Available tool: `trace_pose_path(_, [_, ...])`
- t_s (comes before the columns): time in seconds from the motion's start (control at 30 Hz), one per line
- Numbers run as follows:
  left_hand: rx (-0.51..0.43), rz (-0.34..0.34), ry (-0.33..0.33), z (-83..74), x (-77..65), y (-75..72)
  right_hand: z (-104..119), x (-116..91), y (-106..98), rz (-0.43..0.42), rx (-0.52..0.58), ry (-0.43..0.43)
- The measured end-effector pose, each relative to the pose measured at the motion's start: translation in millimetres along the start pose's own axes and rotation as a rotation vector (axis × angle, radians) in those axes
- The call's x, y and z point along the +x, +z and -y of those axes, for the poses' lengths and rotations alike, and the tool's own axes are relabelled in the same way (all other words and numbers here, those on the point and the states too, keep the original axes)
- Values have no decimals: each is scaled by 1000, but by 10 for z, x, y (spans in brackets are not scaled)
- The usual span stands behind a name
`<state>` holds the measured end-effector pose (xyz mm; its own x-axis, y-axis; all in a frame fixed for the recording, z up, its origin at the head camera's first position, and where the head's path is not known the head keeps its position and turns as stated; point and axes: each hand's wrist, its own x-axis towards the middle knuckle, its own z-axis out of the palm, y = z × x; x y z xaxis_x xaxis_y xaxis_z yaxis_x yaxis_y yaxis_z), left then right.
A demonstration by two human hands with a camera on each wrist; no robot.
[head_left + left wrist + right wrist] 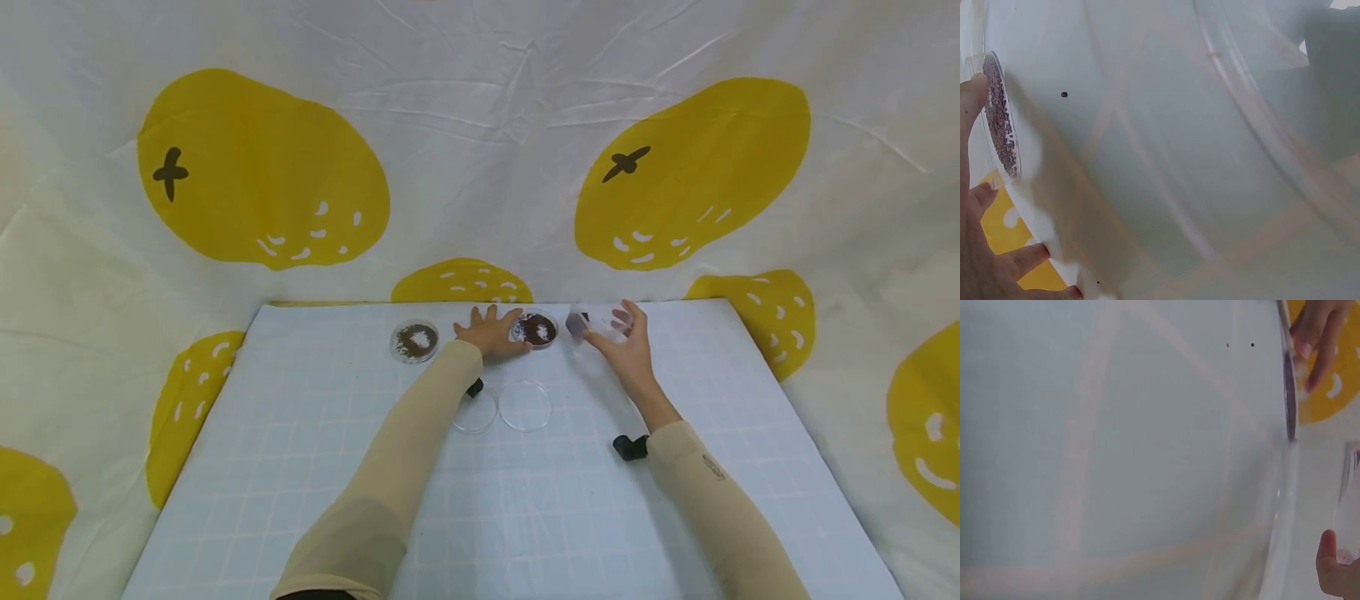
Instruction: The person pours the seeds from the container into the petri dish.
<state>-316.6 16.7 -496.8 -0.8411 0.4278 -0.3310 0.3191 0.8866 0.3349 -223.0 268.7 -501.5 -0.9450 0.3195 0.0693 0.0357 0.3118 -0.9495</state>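
Note:
My left hand (491, 335) spreads its fingers at the back of the table. Its thumb and forefinger hold opposite sides of a clear petri dish (537, 330) filled with dark granules, seen edge-on in the left wrist view. To its left lies another petri dish (415, 341) of dark granules with a pale bare patch. My right hand (628, 343) grips a tilted clear container (577, 324) with dark contents, above the table to the right of the held dish. Below it, the right wrist view shows the clear rim of a further dish (1280, 512), its contents unclear.
Two clear round lids or dishes, a left one (476, 410) and a right one (526, 406), lie nearer the front. Stray dark granules (1064, 94) dot the pale blue table (517, 517). A white cloth (480, 167) with yellow fruit prints hangs behind.

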Motion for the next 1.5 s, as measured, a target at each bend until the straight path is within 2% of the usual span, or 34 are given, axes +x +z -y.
trace_pose_path(0.2, [-2,30,-9,36,87,29,38,-78,-60,-32,-26,-4])
trace_pose_path(0.43, [-7,32,-15,37,110,41,23,-142,-267,-85,-16,-10])
trace_pose_path(0.6, [-9,32,-9,43,119,47,-13,-179,-472,-114,-46,20])
trace_pose_path(0.87, [-9,41,-11,39,93,34,-130,-229,-802,-146,-120,123])
trace_pose_path(1.13, [-5,31,-4,39,78,45,-264,-257,-1023,-81,-183,154])
trace_pose_path(1.5, [-3,31,-5,49,101,52,-348,-227,-1083,-18,-189,262])
